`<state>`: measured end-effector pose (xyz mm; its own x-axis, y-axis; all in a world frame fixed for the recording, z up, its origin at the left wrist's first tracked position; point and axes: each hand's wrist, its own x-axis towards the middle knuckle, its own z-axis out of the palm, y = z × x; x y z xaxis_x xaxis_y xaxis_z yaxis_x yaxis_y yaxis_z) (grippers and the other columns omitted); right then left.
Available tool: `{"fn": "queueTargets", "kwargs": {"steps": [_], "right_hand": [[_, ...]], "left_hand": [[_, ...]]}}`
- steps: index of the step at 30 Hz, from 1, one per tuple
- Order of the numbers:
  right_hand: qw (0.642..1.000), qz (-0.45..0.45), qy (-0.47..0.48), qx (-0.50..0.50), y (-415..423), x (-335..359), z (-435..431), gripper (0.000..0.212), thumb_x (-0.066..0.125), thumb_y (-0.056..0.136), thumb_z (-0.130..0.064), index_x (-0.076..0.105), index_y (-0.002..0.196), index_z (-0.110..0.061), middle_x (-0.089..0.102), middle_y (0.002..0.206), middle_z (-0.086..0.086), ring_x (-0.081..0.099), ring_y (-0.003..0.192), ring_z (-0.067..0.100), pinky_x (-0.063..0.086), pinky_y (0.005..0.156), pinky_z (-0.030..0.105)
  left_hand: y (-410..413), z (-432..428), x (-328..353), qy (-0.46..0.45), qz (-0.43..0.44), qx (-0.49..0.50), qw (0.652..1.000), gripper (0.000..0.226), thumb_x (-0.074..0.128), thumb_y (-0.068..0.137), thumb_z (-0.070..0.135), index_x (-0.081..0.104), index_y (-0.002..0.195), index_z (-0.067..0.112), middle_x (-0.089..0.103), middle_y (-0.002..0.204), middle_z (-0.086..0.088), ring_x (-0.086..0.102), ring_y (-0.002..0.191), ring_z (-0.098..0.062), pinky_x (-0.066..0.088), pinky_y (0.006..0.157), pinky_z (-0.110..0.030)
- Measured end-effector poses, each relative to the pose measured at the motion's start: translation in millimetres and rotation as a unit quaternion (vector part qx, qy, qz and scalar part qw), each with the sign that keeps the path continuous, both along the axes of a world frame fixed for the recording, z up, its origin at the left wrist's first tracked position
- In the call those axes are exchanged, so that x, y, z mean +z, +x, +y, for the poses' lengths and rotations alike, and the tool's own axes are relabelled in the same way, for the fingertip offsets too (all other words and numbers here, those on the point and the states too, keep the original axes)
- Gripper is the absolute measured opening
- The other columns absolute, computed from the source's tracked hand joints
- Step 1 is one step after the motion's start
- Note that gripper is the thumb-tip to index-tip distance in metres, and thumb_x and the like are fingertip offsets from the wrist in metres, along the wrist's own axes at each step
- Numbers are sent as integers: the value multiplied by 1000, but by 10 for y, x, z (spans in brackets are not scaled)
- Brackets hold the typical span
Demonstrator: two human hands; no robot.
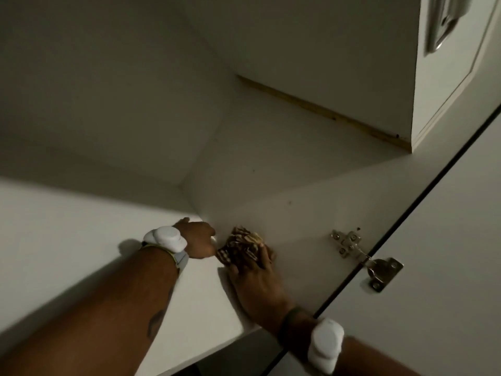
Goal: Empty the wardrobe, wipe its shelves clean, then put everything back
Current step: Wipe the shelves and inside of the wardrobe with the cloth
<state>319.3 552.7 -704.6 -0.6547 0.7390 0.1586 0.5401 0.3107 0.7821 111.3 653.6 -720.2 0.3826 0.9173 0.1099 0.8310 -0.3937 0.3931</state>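
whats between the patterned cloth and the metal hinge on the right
Nothing: in the head view, the stretch between the cloth and the hinge is bare white wardrobe panel.

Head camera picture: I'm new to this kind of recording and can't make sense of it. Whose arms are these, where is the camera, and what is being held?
There is no machine here. A person works with bare hands, and the one camera sits on their head, looking forward and down at them. The left hand rests on the white wardrobe shelf near its corner; its fingers are hidden. The right hand holds a crumpled brown-and-cream patterned cloth against the white inner side wall, apparently wiping. Each wrist wears a white rounded band device. At right, a silver metal hinge joins the white door.
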Motion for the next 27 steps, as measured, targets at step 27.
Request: {"fn": "queueTargets", "kwargs": {"steps": [27], "right_hand": [[989, 47, 132, -36, 468, 882, -614, 65, 23, 90, -20, 35, 154, -12, 36, 159, 12, 26, 150, 30, 8, 122, 56]], "left_hand": [[149, 2, 10, 146, -1, -29, 989, 106, 50, 84, 58, -20, 157, 25, -16, 167, -7, 13, 154, -31, 26, 119, -52]]}}
